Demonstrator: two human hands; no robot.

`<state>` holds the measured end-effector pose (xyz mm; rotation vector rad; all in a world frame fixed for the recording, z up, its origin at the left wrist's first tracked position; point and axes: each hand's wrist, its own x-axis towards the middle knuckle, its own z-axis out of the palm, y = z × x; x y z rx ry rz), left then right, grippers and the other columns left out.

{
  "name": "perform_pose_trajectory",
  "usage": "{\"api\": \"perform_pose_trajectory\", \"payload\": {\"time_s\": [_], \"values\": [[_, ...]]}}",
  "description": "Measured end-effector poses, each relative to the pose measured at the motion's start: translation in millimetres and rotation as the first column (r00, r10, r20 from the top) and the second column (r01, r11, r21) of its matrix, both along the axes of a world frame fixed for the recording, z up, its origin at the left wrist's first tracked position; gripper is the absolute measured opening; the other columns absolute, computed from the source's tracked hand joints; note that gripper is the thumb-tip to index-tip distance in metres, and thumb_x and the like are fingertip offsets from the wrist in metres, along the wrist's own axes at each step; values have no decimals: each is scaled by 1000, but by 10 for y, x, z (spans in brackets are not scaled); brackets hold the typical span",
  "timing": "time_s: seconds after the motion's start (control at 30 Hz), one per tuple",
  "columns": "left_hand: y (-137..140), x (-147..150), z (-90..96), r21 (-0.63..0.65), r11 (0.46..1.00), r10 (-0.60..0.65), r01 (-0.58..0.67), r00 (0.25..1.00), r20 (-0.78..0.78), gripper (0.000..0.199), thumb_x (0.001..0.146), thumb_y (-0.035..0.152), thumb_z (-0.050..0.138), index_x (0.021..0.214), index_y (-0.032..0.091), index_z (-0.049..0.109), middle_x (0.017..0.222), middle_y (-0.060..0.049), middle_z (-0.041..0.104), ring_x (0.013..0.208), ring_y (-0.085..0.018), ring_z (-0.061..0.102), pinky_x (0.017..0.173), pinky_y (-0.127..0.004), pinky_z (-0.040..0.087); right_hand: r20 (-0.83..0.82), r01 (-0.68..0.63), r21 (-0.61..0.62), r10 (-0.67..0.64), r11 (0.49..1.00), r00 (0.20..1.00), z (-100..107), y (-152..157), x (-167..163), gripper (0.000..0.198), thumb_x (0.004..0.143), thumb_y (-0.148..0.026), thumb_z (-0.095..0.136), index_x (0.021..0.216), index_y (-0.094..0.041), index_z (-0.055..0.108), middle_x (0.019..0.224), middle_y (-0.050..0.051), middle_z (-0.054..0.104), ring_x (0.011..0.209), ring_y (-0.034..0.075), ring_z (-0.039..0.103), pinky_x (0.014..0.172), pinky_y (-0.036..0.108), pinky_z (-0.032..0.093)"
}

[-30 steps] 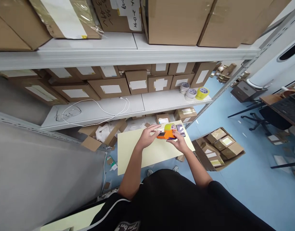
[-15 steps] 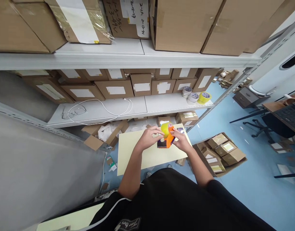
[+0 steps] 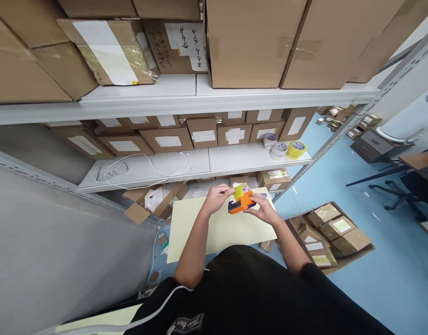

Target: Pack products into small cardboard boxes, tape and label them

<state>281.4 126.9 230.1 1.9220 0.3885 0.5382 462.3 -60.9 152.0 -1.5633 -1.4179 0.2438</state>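
An orange tape dispenser (image 3: 244, 202) with a dark front part is held over the pale yellow tabletop (image 3: 217, 228). My right hand (image 3: 264, 209) is closed around its right side. A roll of yellow tape (image 3: 239, 190) sits in the dispenser. My left hand (image 3: 216, 198) pinches at the tape's left edge, where a translucent yellow piece shows by the fingertips. How much of the tape is drawn off the roll is too small to tell.
On the shelf (image 3: 231, 158) ahead stand more tape rolls (image 3: 279, 150), a white cable (image 3: 161, 174) and cardboard boxes (image 3: 170, 139). A large carton (image 3: 353, 256) of small boxes lies on the floor at right. An open box (image 3: 154, 200) sits beyond the table's left side.
The dispenser has turned and tipped in my right hand. My left fingers have shifted from around the roll to a pinch at the tape. The camera view has shifted slightly.
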Motion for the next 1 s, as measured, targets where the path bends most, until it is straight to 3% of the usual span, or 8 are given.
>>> {"api": "perform_pose_trajectory", "payload": {"time_s": [0.13, 0.33, 0.53, 0.73, 1.0], "values": [[-51, 131, 30, 132, 989, 65, -67, 998, 18, 41, 98, 58, 60, 87, 26, 84, 92, -5, 77, 88, -22, 70, 82, -34, 55, -57, 6, -14, -7, 1000, 998, -28, 45, 102, 43, 82, -54, 86, 113, -26, 76, 109, 11, 78, 103, 31, 72, 94, 47, 59], [-118, 261, 237, 303, 948, 93, -92, 996, 11, 35, 101, 50, 57, 94, 31, 85, 99, -3, 79, 95, -23, 70, 90, -36, 53, -171, 10, -44, -18, 999, 985, -100, 104, 197, 45, 87, -57, 80, 118, -26, 75, 115, 10, 78, 107, 31, 72, 94, 45, 59], [-206, 373, 316, 318, 934, 156, -163, 987, 47, 33, 102, 50, 57, 100, 32, 85, 105, -2, 80, 100, -24, 71, 95, -37, 54, -207, 25, -40, -33, 999, 978, -129, 159, 297, 45, 87, -57, 80, 117, -25, 75, 116, 9, 78, 106, 30, 73, 96, 43, 59], [-251, 413, 311, 410, 884, 210, -225, 974, 80, 34, 104, 45, 54, 104, 30, 85, 105, -4, 80, 99, -23, 71, 93, -37, 55, -243, 26, -9, -27, 1000, 970, -144, 215, 386, 46, 84, -59, 81, 113, -23, 76, 112, 10, 79, 100, 29, 74, 92, 42, 60], [-342, 415, 316, 461, 834, 257, -305, 952, 164, 32, 105, 40, 56, 102, 25, 83, 102, -5, 80, 95, -20, 72, 89, -34, 57, -324, -78, -2, 73, 997, 943, -116, 282, 448, 45, 83, -57, 83, 110, -22, 76, 113, 9, 78, 103, 29, 71, 97, 43, 56]]}}
